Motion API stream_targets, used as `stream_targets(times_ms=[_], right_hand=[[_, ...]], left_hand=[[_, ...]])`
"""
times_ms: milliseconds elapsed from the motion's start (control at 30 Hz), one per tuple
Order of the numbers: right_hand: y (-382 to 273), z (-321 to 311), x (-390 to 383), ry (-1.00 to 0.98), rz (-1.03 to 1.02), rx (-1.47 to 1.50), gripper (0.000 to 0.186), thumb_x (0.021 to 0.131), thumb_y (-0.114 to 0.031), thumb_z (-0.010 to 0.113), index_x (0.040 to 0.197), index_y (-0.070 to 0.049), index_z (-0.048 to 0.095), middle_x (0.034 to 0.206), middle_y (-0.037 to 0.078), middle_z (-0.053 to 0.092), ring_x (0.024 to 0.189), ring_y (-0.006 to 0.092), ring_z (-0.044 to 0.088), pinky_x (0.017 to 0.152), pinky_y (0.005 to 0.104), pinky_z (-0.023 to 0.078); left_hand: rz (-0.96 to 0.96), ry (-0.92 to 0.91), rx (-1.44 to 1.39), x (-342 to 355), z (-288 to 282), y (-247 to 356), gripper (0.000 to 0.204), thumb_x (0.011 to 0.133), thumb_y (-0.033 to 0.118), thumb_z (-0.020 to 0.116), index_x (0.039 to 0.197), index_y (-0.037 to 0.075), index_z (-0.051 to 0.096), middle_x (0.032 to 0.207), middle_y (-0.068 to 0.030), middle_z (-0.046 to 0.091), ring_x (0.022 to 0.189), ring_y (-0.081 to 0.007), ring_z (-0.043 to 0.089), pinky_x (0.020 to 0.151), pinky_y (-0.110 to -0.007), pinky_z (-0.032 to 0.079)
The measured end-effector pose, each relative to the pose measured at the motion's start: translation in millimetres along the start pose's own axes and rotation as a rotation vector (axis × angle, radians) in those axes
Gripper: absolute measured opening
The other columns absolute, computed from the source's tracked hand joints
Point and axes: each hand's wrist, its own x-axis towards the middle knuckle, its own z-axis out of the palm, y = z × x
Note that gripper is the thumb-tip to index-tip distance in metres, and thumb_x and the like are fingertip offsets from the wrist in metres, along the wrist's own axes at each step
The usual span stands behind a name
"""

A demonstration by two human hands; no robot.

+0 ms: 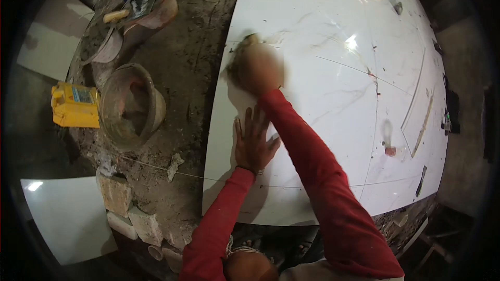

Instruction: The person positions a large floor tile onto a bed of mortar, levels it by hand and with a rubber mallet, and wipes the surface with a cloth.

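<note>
A large white marbled tile surface (333, 119) lies in front of me, with thin lines across it. My left hand (255, 141) rests flat on it near the left edge, fingers spread and empty. Just beyond it, my right hand (260, 70) is smeared by motion over a brownish, dark-edged item (238, 62) on the tile, which I cannot make out clearly; it may be a rag or sponge. My fingers on that hand are too blurred to separate.
Left are a dirty bowl (117, 104), a yellow container (73, 105), more pans (101, 52) with a wooden-handled trowel (115, 16), blocks (117, 193) and a white tile (62, 224). Thin strips (423, 125), small dark items (395, 0) and a small reddish object (389, 151) lie right.
</note>
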Motion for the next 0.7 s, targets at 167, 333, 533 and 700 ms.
stream_targets(times_ms=[167,333,533,700], right_hand=[[106,-22,-36,0.187,-0.191,0.045,0.062,0.081,-0.04,0.068,0.129,-0.003,0.056,0.133,0.019,0.06,0.122,0.0384,0.057,0.099,0.0504,0.048],[123,-35,-22,0.2,0.538,-0.286,0.079,0.087,-0.054,0.059,0.146,-0.005,0.039,0.137,0.023,0.052,0.127,0.0382,0.05,0.106,0.0509,0.039],[-6,39,-12,0.073,0.25,-0.089,0.067,0.089,-0.034,0.06,0.145,-0.002,0.041,0.134,0.021,0.054,0.126,0.0383,0.049,0.103,0.0511,0.041],[-90,-21,0,-0.113,0.048,0.855,0.057,0.089,-0.031,0.063,0.138,-0.004,0.048,0.132,0.022,0.055,0.123,0.0402,0.051,0.1,0.0529,0.042]], left_hand=[[-0.002,0.027,-0.024,-7,-1,-12,0.079,0.091,0.055,0.059,0.154,0.014,0.034,0.162,-0.0176,0.025,0.149,-0.0365,0.024,0.119,-0.061,0.02],[0.012,0.053,-0.065,-7,6,-5,0.079,0.092,0.056,0.056,0.155,0.013,0.033,0.163,-0.018,0.024,0.15,-0.037,0.022,0.119,-0.06,0.02],[0.15,0.055,-0.178,-3,10,3,0.078,0.093,0.054,0.055,0.154,0.01,0.033,0.161,-0.016,0.029,0.149,-0.0362,0.024,0.119,-0.059,0.019],[0.134,0.019,0.054,-9,8,-16,0.075,0.092,0.051,0.057,0.152,0.009,0.038,0.162,-0.0146,0.029,0.149,-0.0324,0.026,0.12,-0.056,0.018]])
